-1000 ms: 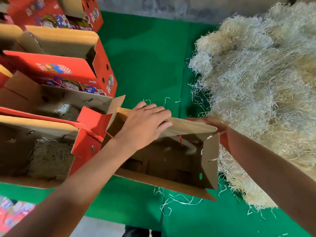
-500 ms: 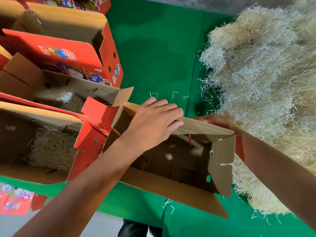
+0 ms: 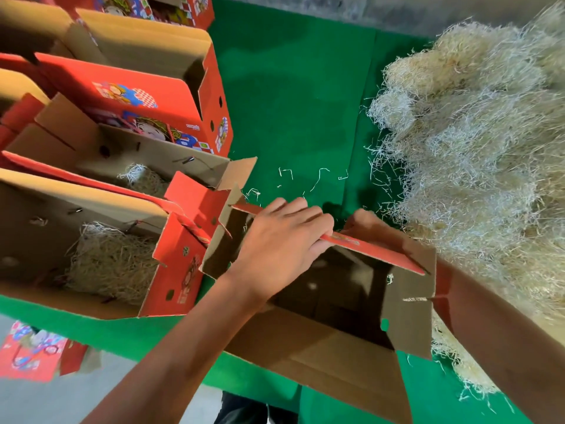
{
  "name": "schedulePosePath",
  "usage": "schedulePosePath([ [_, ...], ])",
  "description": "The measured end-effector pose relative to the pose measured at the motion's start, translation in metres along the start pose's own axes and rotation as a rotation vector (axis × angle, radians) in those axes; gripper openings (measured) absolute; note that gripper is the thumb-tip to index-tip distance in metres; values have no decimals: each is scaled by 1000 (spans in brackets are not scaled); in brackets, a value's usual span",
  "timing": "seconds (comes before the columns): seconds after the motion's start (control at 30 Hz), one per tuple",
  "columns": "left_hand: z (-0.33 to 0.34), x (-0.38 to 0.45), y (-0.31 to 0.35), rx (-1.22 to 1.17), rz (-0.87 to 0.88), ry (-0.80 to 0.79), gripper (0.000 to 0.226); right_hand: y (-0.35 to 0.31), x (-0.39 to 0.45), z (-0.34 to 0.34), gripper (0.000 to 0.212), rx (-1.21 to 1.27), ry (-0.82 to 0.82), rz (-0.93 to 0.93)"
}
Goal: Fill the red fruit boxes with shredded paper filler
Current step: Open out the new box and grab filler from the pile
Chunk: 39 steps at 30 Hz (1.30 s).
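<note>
At far left we see a filled box (image 3: pixel 101 258) open on the green cloth (image 3: pixel 293 111), a wad of filler (image 3: pixel 113 264) lying in its bottom. Behind it stands a second box (image 3: pixel 131 160) with a smaller tuft of filler inside, and behind that a third box (image 3: pixel 146 96) whose inside we cannot see. Just right of the filled box sits the empty box (image 3: pixel 345 304), its flaps up and its dark floor bare. Our left hand (image 3: pixel 281 246) lies over its far flap (image 3: pixel 367 249), fingers curled over the flap's edge and gripping it. Our right hand (image 3: pixel 371 226) is mostly hidden behind that same flap; we cannot tell how its fingers lie or whether they hold anything. At right the big pile of shredded paper (image 3: pixel 483 166) rests on the cloth, close against the empty box, with loose strands scattered between.
</note>
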<state>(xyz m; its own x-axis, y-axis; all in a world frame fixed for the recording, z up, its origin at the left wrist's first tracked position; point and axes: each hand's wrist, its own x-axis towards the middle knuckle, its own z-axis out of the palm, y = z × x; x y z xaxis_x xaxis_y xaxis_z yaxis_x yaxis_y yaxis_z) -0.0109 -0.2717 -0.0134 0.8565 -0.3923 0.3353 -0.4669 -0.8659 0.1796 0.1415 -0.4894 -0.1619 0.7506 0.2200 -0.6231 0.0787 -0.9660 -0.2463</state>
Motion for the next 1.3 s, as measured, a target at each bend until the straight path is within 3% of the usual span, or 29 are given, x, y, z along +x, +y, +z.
schedulePosePath([
  [0.07,-6,9,-1,-8,-24,-39,23,-5,-2,-6,26,187,201,-12],
  [0.13,-13,18,-1,-48,-89,-100,23,-9,-9,-13,24,267,271,31],
  [0.2,-22,24,-5,-181,-190,-191,17,-15,-23,-21,18,184,105,60],
  [0.27,-39,26,-8,-448,-272,-214,8,-12,-39,-35,25,420,42,10],
  [0.33,-60,19,-12,-630,-288,-74,4,-13,-67,-55,30,664,83,-82],
  [0.43,-87,-4,-15,-832,-345,85,6,-22,-109,-75,85,942,80,-232],
  [0.47,-93,-15,-14,-873,-384,114,5,-26,-121,-81,89,916,75,-272],
  [0.57,-102,-48,-5,-911,-472,203,5,-33,-150,-98,68,839,81,-362],
  [0.67,-107,-86,9,-921,-462,350,9,-49,-180,-105,60,735,114,-449],
  [0.77,-104,-122,22,-898,-458,475,17,-71,-200,-91,53,429,246,-490],
  [0.97,-59,-181,42,-926,-635,640,29,-85,-191,-62,56,6,528,-502],
  [1.03,-32,-189,44,-977,-756,570,31,-87,-187,-64,58,-88,578,-457],
  [1.1,-4,-189,45,-988,-867,379,24,-87,-186,-65,59,-134,591,-426],
  [1.2,32,-175,40,-734,-890,51,33,-85,-187,-63,59,-143,612,-412],
  [1.3,52,-161,42,-517,-937,-71,36,-84,-188,-61,61,-172,619,-417],
])
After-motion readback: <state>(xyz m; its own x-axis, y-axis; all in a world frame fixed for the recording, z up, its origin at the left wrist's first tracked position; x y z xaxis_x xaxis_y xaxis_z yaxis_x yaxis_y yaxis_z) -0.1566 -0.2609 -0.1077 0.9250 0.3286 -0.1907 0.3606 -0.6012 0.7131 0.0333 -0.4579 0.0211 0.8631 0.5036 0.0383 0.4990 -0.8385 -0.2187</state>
